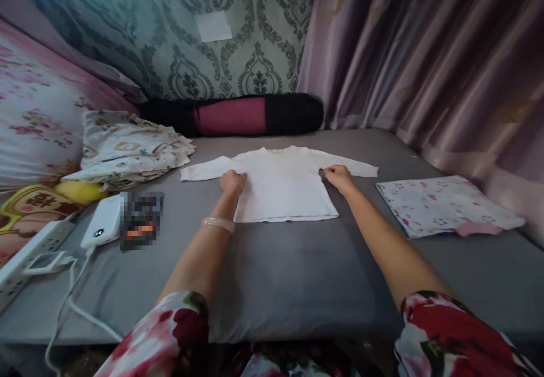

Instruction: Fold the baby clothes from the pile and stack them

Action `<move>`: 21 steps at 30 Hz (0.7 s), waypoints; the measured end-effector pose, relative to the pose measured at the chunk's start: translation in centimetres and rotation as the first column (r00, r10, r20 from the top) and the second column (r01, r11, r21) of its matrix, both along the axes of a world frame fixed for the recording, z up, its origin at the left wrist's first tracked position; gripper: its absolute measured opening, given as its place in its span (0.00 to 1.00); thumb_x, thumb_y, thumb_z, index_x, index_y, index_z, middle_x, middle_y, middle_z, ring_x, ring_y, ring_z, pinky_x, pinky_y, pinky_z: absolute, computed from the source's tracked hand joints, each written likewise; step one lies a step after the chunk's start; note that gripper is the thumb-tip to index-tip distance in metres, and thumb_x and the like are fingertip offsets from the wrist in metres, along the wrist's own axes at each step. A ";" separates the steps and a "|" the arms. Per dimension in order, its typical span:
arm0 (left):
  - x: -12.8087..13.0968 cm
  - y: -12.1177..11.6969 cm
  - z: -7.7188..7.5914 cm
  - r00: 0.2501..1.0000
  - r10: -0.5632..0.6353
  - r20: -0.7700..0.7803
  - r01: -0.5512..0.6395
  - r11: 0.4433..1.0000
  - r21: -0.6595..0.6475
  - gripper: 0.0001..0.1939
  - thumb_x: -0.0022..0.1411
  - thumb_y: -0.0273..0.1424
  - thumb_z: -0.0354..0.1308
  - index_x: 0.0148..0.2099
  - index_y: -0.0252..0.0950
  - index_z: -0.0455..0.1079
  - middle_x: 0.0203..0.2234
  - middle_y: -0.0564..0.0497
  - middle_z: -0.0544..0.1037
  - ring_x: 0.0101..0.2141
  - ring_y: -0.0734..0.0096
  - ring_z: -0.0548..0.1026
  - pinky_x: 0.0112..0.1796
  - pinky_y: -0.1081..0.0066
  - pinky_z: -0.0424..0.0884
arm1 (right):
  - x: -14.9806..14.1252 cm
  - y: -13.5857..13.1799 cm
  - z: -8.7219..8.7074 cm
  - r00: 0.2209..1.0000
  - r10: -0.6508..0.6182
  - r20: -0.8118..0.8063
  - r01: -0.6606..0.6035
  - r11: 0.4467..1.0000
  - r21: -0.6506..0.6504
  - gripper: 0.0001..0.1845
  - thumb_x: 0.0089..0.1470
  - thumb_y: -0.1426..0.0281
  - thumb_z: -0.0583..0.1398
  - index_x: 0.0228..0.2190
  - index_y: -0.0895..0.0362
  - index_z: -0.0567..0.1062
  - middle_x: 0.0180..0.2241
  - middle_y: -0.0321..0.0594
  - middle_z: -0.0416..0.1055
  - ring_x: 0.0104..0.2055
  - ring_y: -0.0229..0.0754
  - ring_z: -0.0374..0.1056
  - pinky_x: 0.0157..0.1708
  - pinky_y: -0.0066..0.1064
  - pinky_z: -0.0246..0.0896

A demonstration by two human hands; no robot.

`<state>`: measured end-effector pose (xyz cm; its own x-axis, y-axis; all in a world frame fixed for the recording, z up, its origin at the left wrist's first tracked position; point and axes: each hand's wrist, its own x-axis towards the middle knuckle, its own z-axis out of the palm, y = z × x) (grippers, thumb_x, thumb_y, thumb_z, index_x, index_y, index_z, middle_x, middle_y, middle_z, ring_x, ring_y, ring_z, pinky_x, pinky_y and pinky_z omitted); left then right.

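A white long-sleeved shirt point(284, 187) lies spread flat on the grey sheet point(289, 275), its neckline toward the wall and both sleeves stretched sideways. My left hand point(233, 181), below a pale bangle, is closed on the shirt where the left sleeve meets the body. On the other side my right hand point(339, 177) pinches the shirt near the right underarm, fingertips together. The hem lies nearest me, almost straight.
Folded printed cloth point(446, 204) lies at the right, crumpled patterned fabric point(131, 147) at the left. A white power bank point(102, 224), cables and a power strip point(38, 258) sit front left. Along the wall stretches a black and maroon bag point(232, 115). Curtains point(382, 54) hang right.
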<state>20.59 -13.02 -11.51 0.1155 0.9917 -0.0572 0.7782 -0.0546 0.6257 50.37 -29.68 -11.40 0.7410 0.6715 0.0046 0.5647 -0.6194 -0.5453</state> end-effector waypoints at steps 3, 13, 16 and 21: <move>1.0 0.0 0.6 0.986 0.141 -0.087 -0.144 0.989 -0.035 0.20 0.46 0.35 0.62 0.42 0.31 0.71 0.49 0.25 0.72 0.53 0.32 0.66 0.46 0.48 0.64 | 0.7 -0.9 -0.2 0.999 -0.012 0.037 0.016 0.992 -0.124 0.17 0.57 0.64 0.54 0.34 0.60 0.80 0.36 0.49 0.78 0.41 0.48 0.74 0.36 0.30 0.64; 1.5 0.6 0.9 0.995 0.078 0.061 -0.078 0.997 -0.002 0.23 0.40 0.29 0.64 0.43 0.37 0.69 0.40 0.34 0.77 0.48 0.39 0.71 0.42 0.50 0.67 | -2.1 0.6 1.0 0.999 0.040 -0.025 -0.044 0.979 -0.201 0.16 0.51 0.60 0.60 0.37 0.58 0.79 0.40 0.51 0.77 0.45 0.51 0.73 0.39 0.33 0.65; 1.6 0.1 0.9 0.996 0.081 -0.033 -0.080 0.997 0.022 0.19 0.44 0.29 0.62 0.42 0.35 0.69 0.40 0.32 0.77 0.46 0.40 0.73 0.41 0.52 0.68 | -2.3 0.5 0.9 0.999 0.045 -0.011 -0.046 0.979 -0.201 0.13 0.51 0.63 0.60 0.36 0.56 0.79 0.38 0.49 0.78 0.44 0.49 0.73 0.39 0.32 0.65; 2.0 -1.4 1.0 0.969 0.023 -0.245 0.018 0.987 0.163 0.15 0.58 0.27 0.50 0.46 0.30 0.70 0.44 0.29 0.75 0.47 0.43 0.73 0.44 0.54 0.67 | -2.8 -0.1 0.1 0.997 0.044 0.061 -0.035 0.987 -0.154 0.13 0.55 0.64 0.57 0.38 0.56 0.77 0.42 0.48 0.76 0.47 0.48 0.71 0.44 0.34 0.63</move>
